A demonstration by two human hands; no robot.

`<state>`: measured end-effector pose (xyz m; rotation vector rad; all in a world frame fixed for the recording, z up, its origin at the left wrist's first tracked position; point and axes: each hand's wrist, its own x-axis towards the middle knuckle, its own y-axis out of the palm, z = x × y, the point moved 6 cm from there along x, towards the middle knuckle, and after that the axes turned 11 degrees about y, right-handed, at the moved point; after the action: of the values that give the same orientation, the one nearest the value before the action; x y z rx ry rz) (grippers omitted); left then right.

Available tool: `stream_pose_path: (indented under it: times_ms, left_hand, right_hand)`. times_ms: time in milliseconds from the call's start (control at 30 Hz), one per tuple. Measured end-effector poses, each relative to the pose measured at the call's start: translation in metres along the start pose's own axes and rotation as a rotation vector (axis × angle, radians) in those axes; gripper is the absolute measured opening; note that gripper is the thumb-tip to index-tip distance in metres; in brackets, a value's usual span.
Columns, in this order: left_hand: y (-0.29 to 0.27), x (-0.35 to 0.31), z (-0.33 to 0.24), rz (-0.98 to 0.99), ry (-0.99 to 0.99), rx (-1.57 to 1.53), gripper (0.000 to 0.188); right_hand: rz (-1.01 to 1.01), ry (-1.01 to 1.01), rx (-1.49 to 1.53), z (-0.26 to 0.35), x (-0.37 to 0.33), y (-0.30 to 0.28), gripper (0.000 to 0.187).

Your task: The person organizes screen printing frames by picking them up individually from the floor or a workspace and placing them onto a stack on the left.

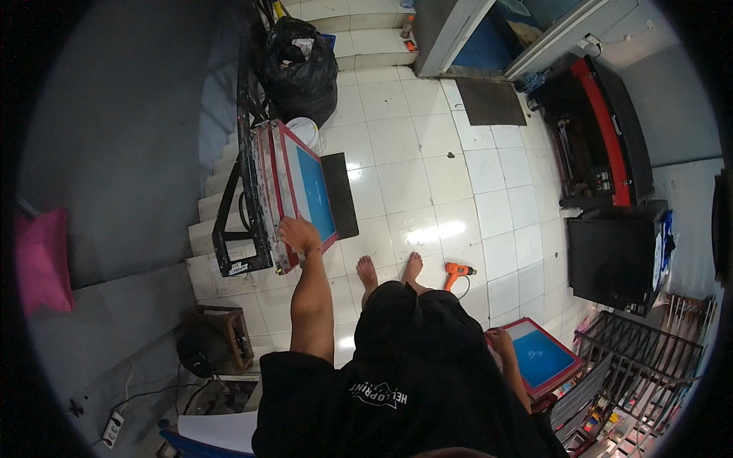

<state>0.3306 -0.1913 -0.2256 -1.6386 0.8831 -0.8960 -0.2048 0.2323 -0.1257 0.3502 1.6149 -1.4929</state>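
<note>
My left hand reaches out to the left and grips the upper edge of a red-edged screen printing frame with blue mesh. Several such frames stand upright, leaning together against a black metal rack. At my right side, my right hand is closed on the edge of another screen printing frame with a red border and blue mesh; my fingers are partly hidden there. On the tiles ahead of my right foot lies an orange heat gun.
A black garbage bag and a white bucket stand beyond the leaning frames, with a dark mat beside them. Black-and-red equipment, a black cabinet and metal racks line the right. White steps rise ahead.
</note>
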Motion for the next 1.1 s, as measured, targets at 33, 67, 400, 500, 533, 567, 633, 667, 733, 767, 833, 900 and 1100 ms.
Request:
stream_pose_path:
  times_ms: [33,67,400,500,533,567,633,667,733,767,833,900,1100]
  left_hand:
    - [-0.002,0.002,0.000,-0.025,0.003,0.013,0.034]
    - [-0.004,0.004,-0.001,-0.050,0.008,0.026,0.034]
    - [0.069,0.043,0.046,0.003,-0.120,0.554,0.024]
    - [0.111,0.037,0.042,-0.189,0.020,0.746,0.022]
    - [0.124,0.055,0.062,-0.104,-0.283,0.875,0.022]
    - [0.110,0.042,0.035,-0.059,-0.115,0.677,0.022]
    - [0.092,0.027,0.012,0.062,0.129,0.424,0.029]
    - [0.094,0.031,0.022,0.005,0.172,0.428,0.034]
    - [0.086,0.029,0.027,-0.016,0.173,0.379,0.041]
    - [0.078,0.022,0.019,-0.011,0.221,0.380,0.044]
    - [0.063,0.015,0.012,-0.085,0.274,0.378,0.048]
    - [0.047,-0.001,0.001,-0.231,0.304,0.366,0.049]
    - [-0.002,-0.095,-0.076,0.137,0.476,0.452,0.050]
  right_hand:
    - [0.001,0.004,-0.023,0.004,-0.006,0.001,0.038]
    - [0.003,0.008,-0.045,0.006,-0.012,0.005,0.038]
    - [-0.035,-0.052,-0.089,-0.021,-0.005,0.029,0.036]
    - [-0.149,-0.061,-0.123,-0.062,-0.006,0.045,0.044]
    - [-0.128,-0.034,-0.066,-0.054,-0.003,0.041,0.044]
    - [-0.100,0.087,0.001,-0.063,-0.006,0.048,0.044]
    - [-0.091,0.118,0.064,-0.075,-0.021,0.050,0.042]
    - [-0.098,0.099,0.068,-0.079,-0.022,0.048,0.042]
    - [-0.119,0.137,0.132,-0.095,-0.022,0.048,0.042]
    - [-0.134,0.162,0.163,-0.109,-0.025,0.051,0.042]
    - [-0.141,0.204,0.207,-0.140,-0.023,0.053,0.042]
    - [-0.122,0.257,0.243,-0.183,-0.016,0.057,0.042]
    - [-0.262,0.576,0.471,-0.371,0.008,0.009,0.046]
